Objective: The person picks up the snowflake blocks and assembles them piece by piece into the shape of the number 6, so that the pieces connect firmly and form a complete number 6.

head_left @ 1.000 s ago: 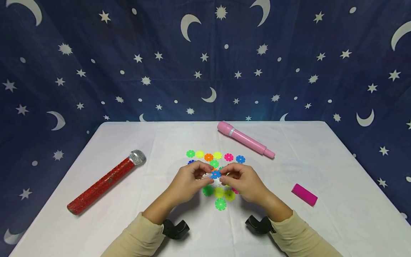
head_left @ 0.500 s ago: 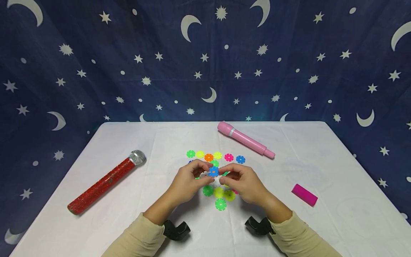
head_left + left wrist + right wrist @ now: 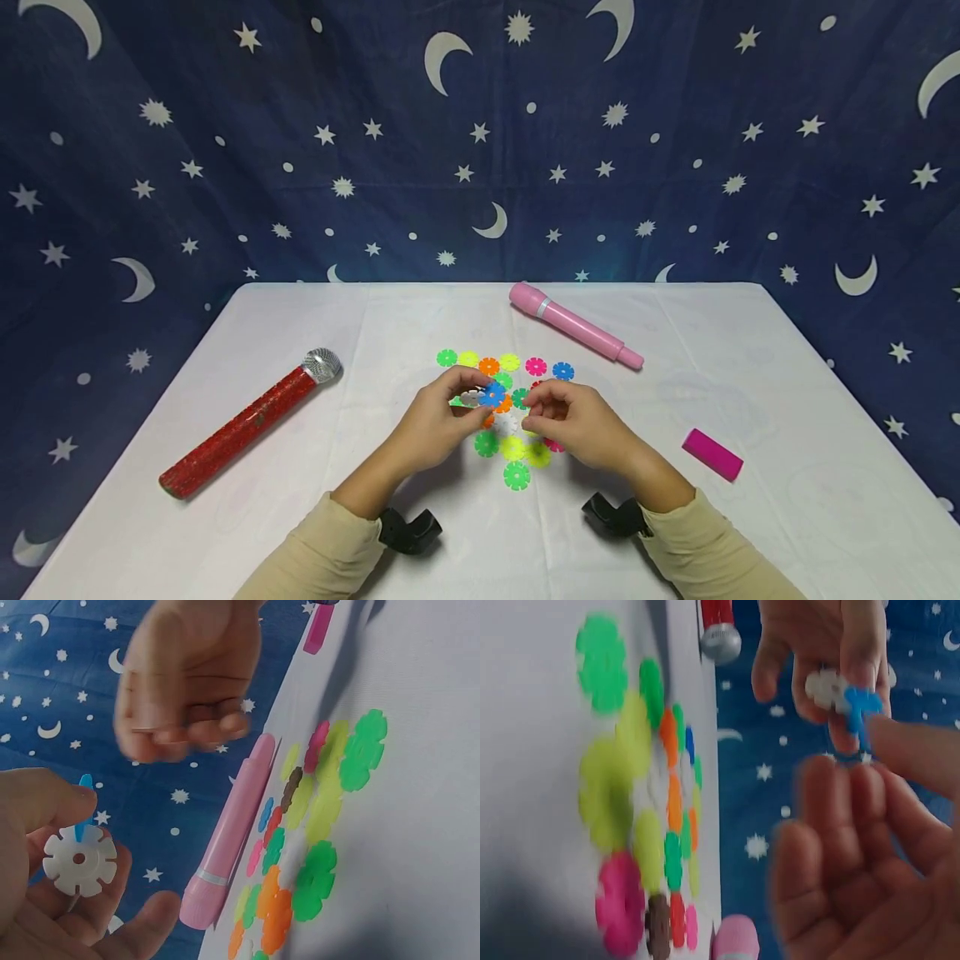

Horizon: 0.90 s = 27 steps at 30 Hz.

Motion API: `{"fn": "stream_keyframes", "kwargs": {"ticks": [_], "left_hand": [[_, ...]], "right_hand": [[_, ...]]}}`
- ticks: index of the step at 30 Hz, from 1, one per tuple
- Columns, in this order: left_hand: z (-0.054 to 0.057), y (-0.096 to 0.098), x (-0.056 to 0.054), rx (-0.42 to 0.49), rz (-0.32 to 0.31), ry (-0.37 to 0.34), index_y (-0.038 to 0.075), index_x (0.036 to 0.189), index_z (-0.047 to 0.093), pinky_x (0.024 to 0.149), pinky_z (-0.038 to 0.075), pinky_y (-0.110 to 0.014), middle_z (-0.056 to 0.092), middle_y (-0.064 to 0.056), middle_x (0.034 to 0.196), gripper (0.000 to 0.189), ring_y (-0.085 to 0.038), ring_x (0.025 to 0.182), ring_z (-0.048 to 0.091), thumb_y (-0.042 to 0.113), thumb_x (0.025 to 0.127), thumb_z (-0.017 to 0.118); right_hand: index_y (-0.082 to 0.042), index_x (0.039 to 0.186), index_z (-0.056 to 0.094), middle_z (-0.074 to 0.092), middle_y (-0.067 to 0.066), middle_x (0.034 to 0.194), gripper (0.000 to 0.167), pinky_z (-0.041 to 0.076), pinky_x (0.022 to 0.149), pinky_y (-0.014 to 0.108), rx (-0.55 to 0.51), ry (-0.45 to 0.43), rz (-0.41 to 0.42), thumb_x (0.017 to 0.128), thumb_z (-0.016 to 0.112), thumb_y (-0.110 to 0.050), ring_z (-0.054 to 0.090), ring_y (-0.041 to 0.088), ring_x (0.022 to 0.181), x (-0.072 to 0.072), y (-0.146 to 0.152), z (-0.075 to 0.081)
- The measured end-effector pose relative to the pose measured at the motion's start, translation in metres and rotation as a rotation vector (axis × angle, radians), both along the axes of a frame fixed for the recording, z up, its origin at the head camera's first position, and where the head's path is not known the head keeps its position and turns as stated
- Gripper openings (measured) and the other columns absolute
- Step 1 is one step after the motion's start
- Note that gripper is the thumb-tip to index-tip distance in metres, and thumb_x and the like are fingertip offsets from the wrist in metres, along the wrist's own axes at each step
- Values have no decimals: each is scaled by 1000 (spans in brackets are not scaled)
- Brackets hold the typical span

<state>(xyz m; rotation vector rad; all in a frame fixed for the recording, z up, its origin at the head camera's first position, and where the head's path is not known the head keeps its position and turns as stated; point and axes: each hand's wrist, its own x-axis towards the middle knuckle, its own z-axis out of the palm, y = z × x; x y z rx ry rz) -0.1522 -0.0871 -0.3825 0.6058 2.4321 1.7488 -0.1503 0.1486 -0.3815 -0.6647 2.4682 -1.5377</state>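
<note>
My left hand (image 3: 431,425) pinches two joined notched plastic discs above the table, its thumb over the blue disc (image 3: 85,810). Slotted into that one at an angle is a white disc (image 3: 79,871), seen face-on in the left wrist view. My right hand (image 3: 585,425) is apart from the pair, a little to the right, with fingers loosely bent and nothing visible between them. Beneath both hands lie many flat discs in several colours, among them a green disc (image 3: 517,476) nearest me and a blue disc (image 3: 563,371) at the far right; the hands cover part of them.
A red microphone (image 3: 243,429) with a silver head lies at the left. Behind the discs is a pink microphone-shaped toy (image 3: 577,327). At the right rests a magenta block (image 3: 712,454). A dark blue curtain (image 3: 390,208) hangs behind the white table (image 3: 810,517).
My right hand has let go of the blue disc and drawn slightly right. My left hand keeps the joined pair, raised a little and turned, with the blue disc shifted slightly left.
</note>
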Motion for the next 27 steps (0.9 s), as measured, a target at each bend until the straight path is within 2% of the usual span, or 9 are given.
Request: {"fn": "stream_keyframes", "kwargs": {"ticks": [5,10,15,19,24,27], "left_hand": [[1,-1,-2,-23,3,-12,6,123,61,91,53,-34,63,-6,123,32,-25,120,57,2,92,66],[2,0,-2,-18,-6,-17,5,125,60,88,54,-32,64,-7,124,34,-24,115,60,1,91,67],[3,0,-1,-53,-4,4,5,126,60,93,52,-39,64,-6,124,36,-22,114,60,4,91,69],[3,-1,-1,-58,-7,2,4,128,60,96,50,-43,64,-6,125,38,-23,117,59,6,91,70],[3,-1,-1,-32,-22,-29,3,130,59,89,54,-33,63,-9,128,40,-25,118,59,5,92,70],[2,-1,-1,-26,-27,-37,2,129,60,88,53,-29,63,-9,128,39,-25,118,59,4,92,70]], "right_hand": [[-4,104,70,60,-4,83,21,50,69,26,205,-7,88,87,77,-13,57,14,76,-6,9,-3],[-6,105,70,62,-6,85,25,50,71,29,358,-1,137,83,80,-9,56,15,77,-8,11,-7],[-7,111,68,61,-5,100,37,50,84,39,512,27,168,78,84,-11,54,17,92,-5,8,-11],[-6,113,68,59,-3,103,39,50,88,42,566,51,168,77,84,-10,53,19,96,-4,5,-13],[-3,114,71,62,0,107,38,50,92,43,592,32,133,79,83,-10,55,22,102,-4,2,-13],[-5,106,72,62,-1,101,29,51,88,40,578,37,130,80,83,-9,56,20,97,-4,2,-13]]}}
